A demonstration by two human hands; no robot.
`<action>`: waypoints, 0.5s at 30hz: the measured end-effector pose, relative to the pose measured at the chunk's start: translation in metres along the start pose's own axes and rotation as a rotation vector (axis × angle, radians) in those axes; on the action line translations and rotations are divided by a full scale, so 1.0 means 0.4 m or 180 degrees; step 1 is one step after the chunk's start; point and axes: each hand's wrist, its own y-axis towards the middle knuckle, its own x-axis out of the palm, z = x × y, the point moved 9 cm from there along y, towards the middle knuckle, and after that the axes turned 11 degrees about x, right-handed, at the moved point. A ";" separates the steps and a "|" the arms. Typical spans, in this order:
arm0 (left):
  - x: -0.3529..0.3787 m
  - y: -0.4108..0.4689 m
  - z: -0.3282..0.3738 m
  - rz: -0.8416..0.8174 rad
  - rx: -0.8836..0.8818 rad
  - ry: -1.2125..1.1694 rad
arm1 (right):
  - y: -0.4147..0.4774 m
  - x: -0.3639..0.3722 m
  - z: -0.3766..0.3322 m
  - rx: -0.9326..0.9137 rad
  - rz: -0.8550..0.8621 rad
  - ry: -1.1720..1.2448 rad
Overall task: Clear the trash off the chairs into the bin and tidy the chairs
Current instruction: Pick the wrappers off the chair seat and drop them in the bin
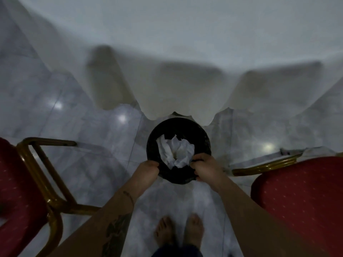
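Note:
A round black bin [154,143] stands on the floor straight ahead, close to the hanging tablecloth. Crumpled white paper [176,151] fills its middle. My left hand [148,168] grips the near left of the bin's rim. My right hand [205,166] grips the near right of the rim. One red chair [16,197] with a gold frame is at my left, its seat partly out of view. Another red chair [304,197] is at my right. No trash shows on the visible parts of either seat.
A table under a long white cloth [185,71] fills the far half of the view, its hem reaching the pale marble floor [83,127]. My bare feet [179,232] stand between the two chairs. The picture is dim and blurred.

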 end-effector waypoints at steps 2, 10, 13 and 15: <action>-0.038 -0.027 -0.016 0.0077 -0.0117 -0.0129 | -0.020 0.048 -0.005 0.0003 -0.0103 -0.0088; -0.291 -0.123 -0.006 0.0673 -0.0451 -0.0928 | -0.152 0.299 -0.179 -0.0459 -0.0722 -0.0871; -0.417 -0.148 0.008 0.0932 -0.0406 -0.1089 | -0.219 0.385 -0.294 -0.0710 -0.0822 -0.1045; -0.501 -0.167 0.015 0.1147 -0.0333 -0.1134 | -0.254 0.437 -0.372 -0.0937 -0.0876 -0.1203</action>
